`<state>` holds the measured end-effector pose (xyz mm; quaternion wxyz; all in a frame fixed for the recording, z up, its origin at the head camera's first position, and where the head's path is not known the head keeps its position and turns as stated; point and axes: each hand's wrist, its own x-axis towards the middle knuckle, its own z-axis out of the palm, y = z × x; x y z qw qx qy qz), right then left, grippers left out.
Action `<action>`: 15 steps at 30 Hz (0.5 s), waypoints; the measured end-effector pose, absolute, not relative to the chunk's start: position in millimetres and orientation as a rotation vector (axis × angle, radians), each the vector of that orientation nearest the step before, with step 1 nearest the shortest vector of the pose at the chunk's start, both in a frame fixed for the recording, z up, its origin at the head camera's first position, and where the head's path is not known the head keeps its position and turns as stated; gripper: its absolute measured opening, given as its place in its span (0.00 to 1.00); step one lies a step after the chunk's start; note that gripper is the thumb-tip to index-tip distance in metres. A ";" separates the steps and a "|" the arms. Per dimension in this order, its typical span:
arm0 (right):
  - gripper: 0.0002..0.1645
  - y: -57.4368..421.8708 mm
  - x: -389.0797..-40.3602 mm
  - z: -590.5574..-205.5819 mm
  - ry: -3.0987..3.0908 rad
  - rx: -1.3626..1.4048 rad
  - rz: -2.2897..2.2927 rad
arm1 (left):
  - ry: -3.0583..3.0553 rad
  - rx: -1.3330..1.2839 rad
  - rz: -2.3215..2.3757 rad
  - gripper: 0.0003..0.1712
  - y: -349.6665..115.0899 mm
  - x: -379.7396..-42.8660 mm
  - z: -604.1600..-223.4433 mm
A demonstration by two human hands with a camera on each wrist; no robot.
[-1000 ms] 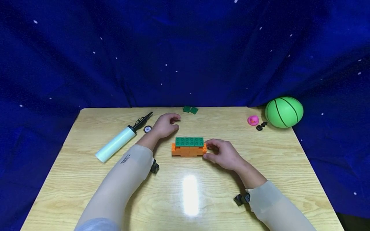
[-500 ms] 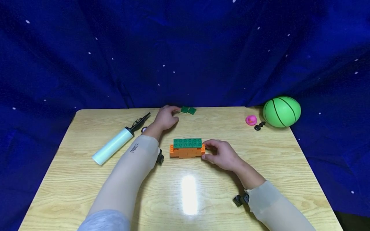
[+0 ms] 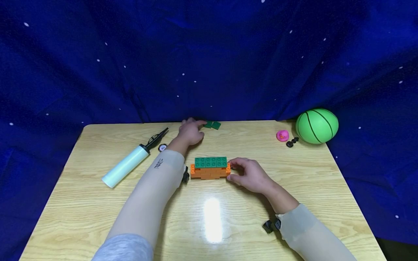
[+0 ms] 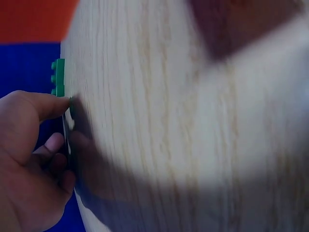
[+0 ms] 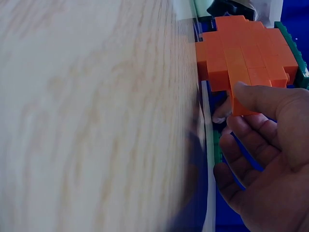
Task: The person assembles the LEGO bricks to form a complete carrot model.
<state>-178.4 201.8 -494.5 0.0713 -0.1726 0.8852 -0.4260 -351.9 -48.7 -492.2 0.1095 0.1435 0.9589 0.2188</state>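
Note:
A stepped build of orange toy bricks [image 3: 210,173] stands on the table, topped by a row of green studded bricks [image 3: 210,162]. My right hand [image 3: 250,175] holds its right end; in the right wrist view the thumb [image 5: 260,98] lies on an orange brick with fingers behind it. Two flat green bricks [image 3: 216,125] lie at the table's far edge. My left hand [image 3: 191,131] reaches there, its extended index finger at the left one. In the left wrist view that fingertip [image 4: 60,102] meets a green brick, the other fingers bent and holding nothing.
To the left lie a hand pump [image 3: 126,165] with a black nozzle and a round chip [image 3: 162,147]. At the far right are a green ball [image 3: 316,126], a pink rubber duck [image 3: 282,135] and a small black object [image 3: 291,142]. A blue curtain [image 3: 209,61] hangs behind the table.
My left hand has moved away from me and slightly right, from beside the build to the green bricks at the far edge. The right hand has kept its hold on the build.

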 end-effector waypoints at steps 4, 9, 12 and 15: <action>0.24 200.9 -178.2 -493.5 2.658 -0.524 -1.280 | 2.839 0.418 0.674 0.27 -50.9 -349.1 -491.1; 0.25 201.3 -178.5 -494.3 2.662 -0.524 -1.269 | 2.865 0.392 0.730 0.20 -56.6 -346.2 -494.1; 0.26 201.5 -178.8 -495.0 2.667 -0.521 -1.255 | 2.868 0.376 0.771 0.15 -61.1 -344.0 -496.9; 0.27 201.2 -179.0 -494.6 2.669 -0.511 -1.246 | 2.868 0.381 0.806 0.12 -65.5 -341.4 -498.0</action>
